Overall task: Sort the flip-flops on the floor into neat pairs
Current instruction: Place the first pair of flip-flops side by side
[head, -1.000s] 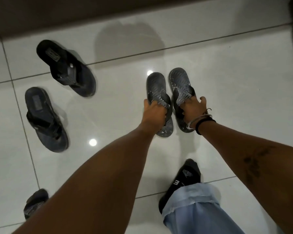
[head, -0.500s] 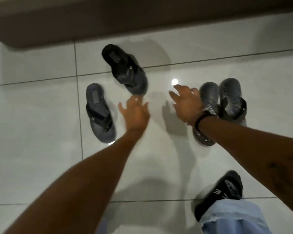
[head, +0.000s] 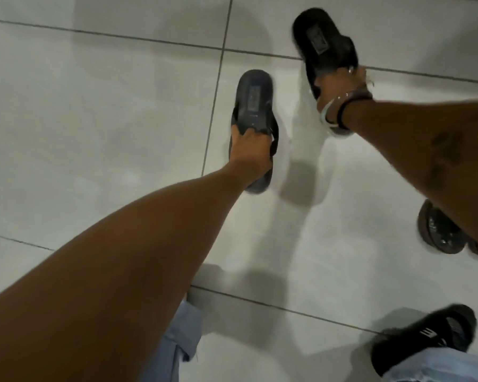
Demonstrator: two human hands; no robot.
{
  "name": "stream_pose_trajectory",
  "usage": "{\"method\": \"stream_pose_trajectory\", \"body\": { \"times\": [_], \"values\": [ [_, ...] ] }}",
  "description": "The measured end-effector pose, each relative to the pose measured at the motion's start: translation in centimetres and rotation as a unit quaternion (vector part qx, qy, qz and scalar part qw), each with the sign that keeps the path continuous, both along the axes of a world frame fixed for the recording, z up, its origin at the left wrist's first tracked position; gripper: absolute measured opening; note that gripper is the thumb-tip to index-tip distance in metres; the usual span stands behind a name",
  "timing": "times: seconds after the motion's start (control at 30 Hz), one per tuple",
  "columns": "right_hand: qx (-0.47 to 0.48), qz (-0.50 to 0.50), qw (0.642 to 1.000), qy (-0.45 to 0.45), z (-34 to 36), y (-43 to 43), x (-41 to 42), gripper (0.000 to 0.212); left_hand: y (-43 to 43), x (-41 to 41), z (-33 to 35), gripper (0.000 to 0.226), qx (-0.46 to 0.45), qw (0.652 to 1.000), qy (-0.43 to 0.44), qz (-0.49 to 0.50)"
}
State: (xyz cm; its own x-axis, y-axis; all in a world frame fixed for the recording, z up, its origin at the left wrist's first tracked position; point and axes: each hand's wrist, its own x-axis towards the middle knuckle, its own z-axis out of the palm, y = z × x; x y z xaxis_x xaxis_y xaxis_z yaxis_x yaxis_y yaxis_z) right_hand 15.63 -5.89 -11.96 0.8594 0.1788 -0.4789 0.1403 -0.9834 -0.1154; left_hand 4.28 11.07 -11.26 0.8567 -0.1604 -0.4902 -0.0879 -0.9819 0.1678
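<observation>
On the glossy white tiled floor (head: 94,111), just beyond the crossing of two grey grout lines (head: 223,51), both hands have come off the first pair and closed on the second. Half a second ago they were open and reaching across bare tile; now the left hand (head: 249,150) is clenched around the strap of the dark grey rubber flip-flop with a rectangular heel patch (head: 253,97), which lies just past that grout crossing on the near side, toe toward the person. The right hand (head: 340,86), wearing a pale bangle and a black band, grips the strap of the black rubber flip-flop with a matching heel patch (head: 319,40), which sits beyond the crossing and to its right, angled across the far grout line. The two lie near each other but apart, at different angles.

The grey patterned flip-flops already set side by side (head: 436,232) have slid to the right edge of the view, well away from the crossing and mostly hidden behind the right forearm, so I cannot tell how tidy they remain. A black sock with white lettering (head: 431,337) and pale blue trouser cuffs (head: 182,334) show nearest the camera.

By my judgement one pair is done and the second is in hand: these two need turning parallel and drawing together, heels level.
</observation>
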Motion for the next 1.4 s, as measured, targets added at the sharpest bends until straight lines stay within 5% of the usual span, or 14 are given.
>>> {"method": "stream_pose_trajectory", "body": {
  "times": [0.27, 0.6, 0.77, 0.87, 1.0, 1.1, 1.4],
  "values": [
    [0.087, -0.137, 0.984, 0.071, 2.1, 6.1, -12.2, 0.019, 2.4, -2.1, 1.6, 0.016, -0.018, 0.999, 0.031, -0.013],
    [0.098, -0.071, 0.991, 0.06, 1.1, 5.9, -16.6, 0.015, 2.9, -5.4, 0.7, 0.018, -0.007, 0.998, 0.053, -0.016],
    [0.137, -0.135, 0.978, -0.076, 1.7, 0.6, -16.6, 0.019, 0.5, -4.9, 1.2, 0.037, -0.054, 0.978, -0.001, 0.199],
    [0.055, -0.204, 0.977, -0.014, 0.5, -4.7, -16.2, 0.042, -2.2, -3.5, 1.2, 0.056, 0.041, 0.974, 0.04, 0.217],
    [-0.016, -0.319, 0.932, 0.169, -2.3, -10.2, -15.9, 0.096, -5.0, -1.9, 0.9, 0.02, 0.117, 0.967, 0.102, 0.2],
    [-0.006, -0.397, 0.897, 0.195, -3.7, -10.8, -15.2, 0.123, -5.2, -1.3, 0.0, 0.01, 0.123, 0.957, 0.113, 0.238],
    [-0.041, -0.385, 0.893, 0.227, -3.0, -9.9, -13.6, 0.139, 1.0, 4.2, 0.9, 0.008, 0.115, 0.958, 0.043, 0.258]
  ]
}}
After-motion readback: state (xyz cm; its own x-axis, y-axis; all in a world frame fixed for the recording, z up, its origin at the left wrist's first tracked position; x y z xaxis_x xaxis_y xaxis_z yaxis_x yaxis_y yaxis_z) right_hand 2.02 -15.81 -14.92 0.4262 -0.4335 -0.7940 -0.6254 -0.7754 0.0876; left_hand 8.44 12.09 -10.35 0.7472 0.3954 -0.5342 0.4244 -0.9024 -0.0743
